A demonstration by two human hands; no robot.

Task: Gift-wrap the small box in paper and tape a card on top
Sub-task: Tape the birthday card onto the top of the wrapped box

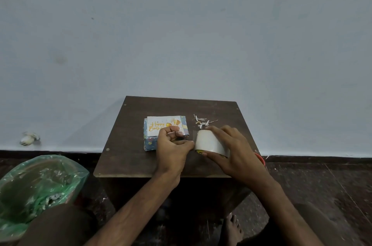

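Note:
A small box (pixel 150 143) wrapped in blue patterned paper sits on the dark wooden table (pixel 128 157), left of centre. A white "Happy Birthday" card (pixel 159 126) lies on top of it. My right hand (pixel 231 151) grips a wide roll of pale tape (pixel 208 142) just right of the box. My left hand (pixel 173 145) overlaps the box's right corner, fingers curled, thumb and finger pinched at the roll's left edge where the tape end seems to be. The tape strip itself is too faint to make out.
Thin paper scraps (pixel 202 122) lie on the table behind the roll. A bin lined with a green plastic bag (pixel 38 183) stands on the floor at the left. A pale wall rises right behind the table. My bare foot (pixel 231 227) rests under the table.

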